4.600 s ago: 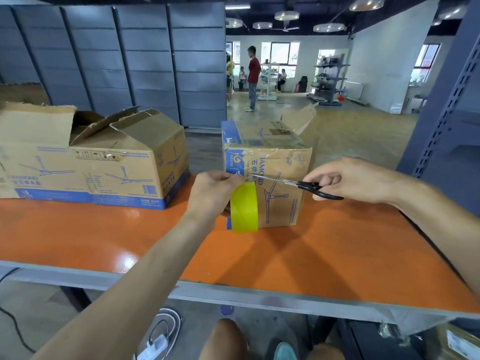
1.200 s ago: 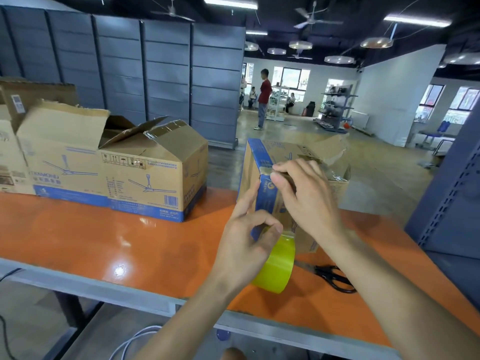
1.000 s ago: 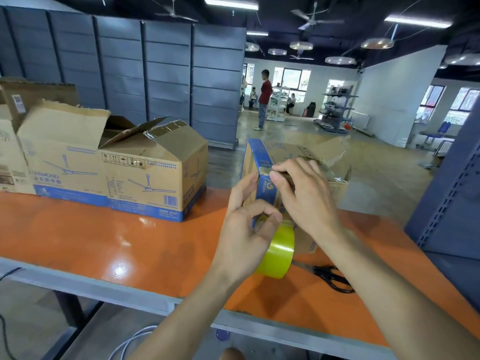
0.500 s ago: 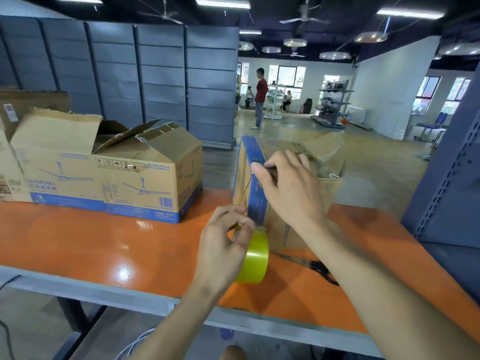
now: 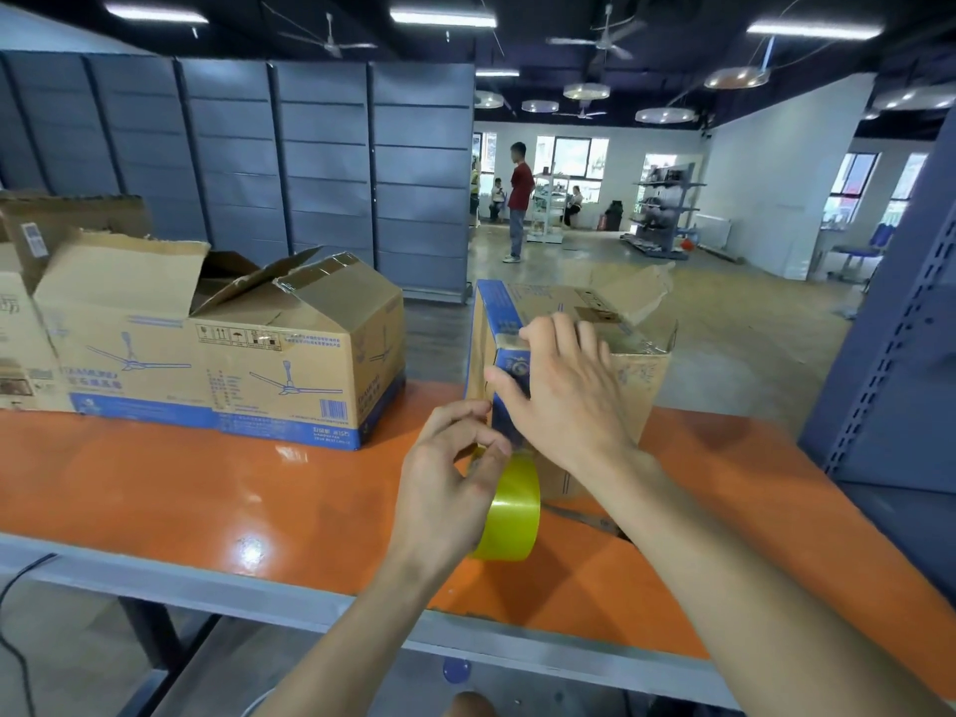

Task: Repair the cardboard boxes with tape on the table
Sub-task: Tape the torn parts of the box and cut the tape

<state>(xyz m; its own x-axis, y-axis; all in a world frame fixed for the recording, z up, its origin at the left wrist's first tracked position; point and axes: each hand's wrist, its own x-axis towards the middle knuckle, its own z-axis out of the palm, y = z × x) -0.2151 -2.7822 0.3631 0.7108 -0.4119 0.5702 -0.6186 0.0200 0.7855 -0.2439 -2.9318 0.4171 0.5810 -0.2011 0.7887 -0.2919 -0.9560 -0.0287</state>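
left hand (image 5: 445, 489) grips tape roll (image 5: 509, 514); right hand (image 5: 564, 390) presses box (image 5: 641, 385)

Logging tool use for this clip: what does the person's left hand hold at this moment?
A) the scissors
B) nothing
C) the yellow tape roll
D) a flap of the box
C: the left hand grips the yellow tape roll, while the scissors lie on the orange table, partly hidden by the right forearm.
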